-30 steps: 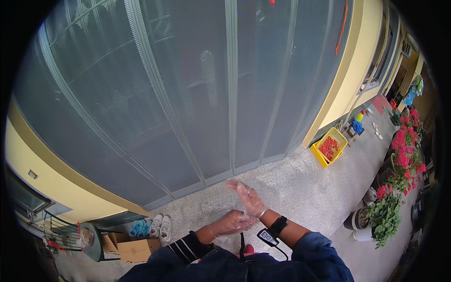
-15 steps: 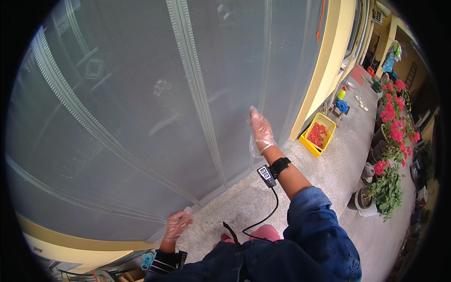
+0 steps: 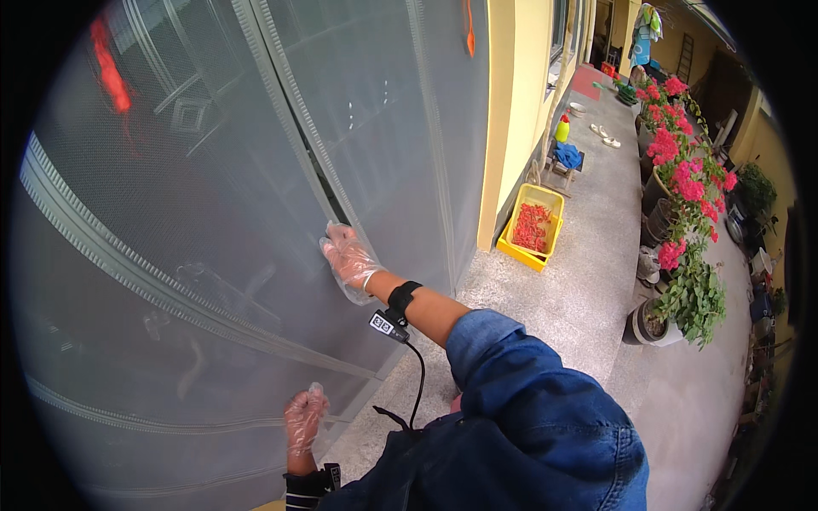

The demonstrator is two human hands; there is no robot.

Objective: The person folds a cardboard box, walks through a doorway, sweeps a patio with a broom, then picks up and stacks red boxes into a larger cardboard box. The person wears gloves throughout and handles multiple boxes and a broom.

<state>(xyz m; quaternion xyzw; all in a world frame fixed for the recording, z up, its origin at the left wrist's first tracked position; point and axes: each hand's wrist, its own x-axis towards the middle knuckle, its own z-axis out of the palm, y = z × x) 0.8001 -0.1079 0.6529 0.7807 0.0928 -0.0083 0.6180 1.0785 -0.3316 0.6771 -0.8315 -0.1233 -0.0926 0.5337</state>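
Note:
A grey translucent door curtain [image 3: 247,255] with ribbed seams fills the left and middle. My right hand [image 3: 349,262], in a clear plastic glove, is at a seam with its fingers bent around the curtain's edge. Just above these fingers, a narrow dark gap runs up between two panels. Lower down, my left hand [image 3: 304,417], gloved the same way, is closed with its fingers curled in front of the curtain's lower part. Whatever it may hold is hidden. A black strap with a small device [image 3: 389,325] and a cable sits on my right wrist.
Right of the yellow door frame [image 3: 501,119], a yellow basket [image 3: 555,232] of red peppers [image 3: 532,228] stands on the speckled floor. Beyond it are a stool with a blue cloth [image 3: 567,156] and white shoes [image 3: 605,136]. Potted pink flowers [image 3: 687,180] line the right side.
My right hand has moved left across the curtain to a seam, where a gap now shows. My left hand stays closed, low by the curtain. The view has turned, shifting the surroundings left.

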